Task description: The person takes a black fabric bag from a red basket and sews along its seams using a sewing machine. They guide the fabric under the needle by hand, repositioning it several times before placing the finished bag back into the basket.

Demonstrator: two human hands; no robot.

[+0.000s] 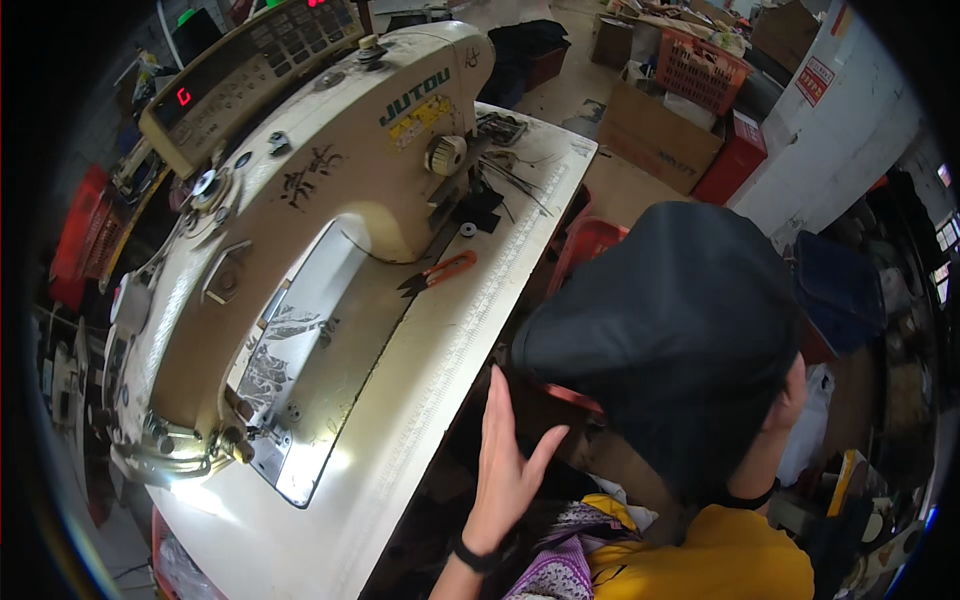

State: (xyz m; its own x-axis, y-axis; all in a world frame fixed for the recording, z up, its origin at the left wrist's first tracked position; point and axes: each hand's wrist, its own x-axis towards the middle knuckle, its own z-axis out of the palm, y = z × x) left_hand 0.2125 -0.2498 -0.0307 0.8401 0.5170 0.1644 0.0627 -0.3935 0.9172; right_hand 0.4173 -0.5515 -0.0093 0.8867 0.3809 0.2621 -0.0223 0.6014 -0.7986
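A large piece of black cloth [670, 320] is raised to the right of the sewing table [400, 460], its kind of garment or part not shown. At the cloth's right edge my right hand [787, 400] grips it, the fingers mostly hidden behind the folds. My left hand [508, 465] is open, its thumb apart from the upright fingers, close to the cloth's lower left edge and holding nothing. On the table stands a cream sewing machine [290, 170], with its needle area [270, 435] lit. Orange-handled thread snips [440, 272] lie on the bed beside a small white bobbin [468, 230].
A control panel [250, 80] with red digits tops the machine. Red baskets [590, 240] sit beyond the table edge, partly behind the cloth. Cardboard boxes [660, 140], a red box [732, 160] and a white pillar [830, 120] stand farther back. A blue bin [838, 290] is at right.
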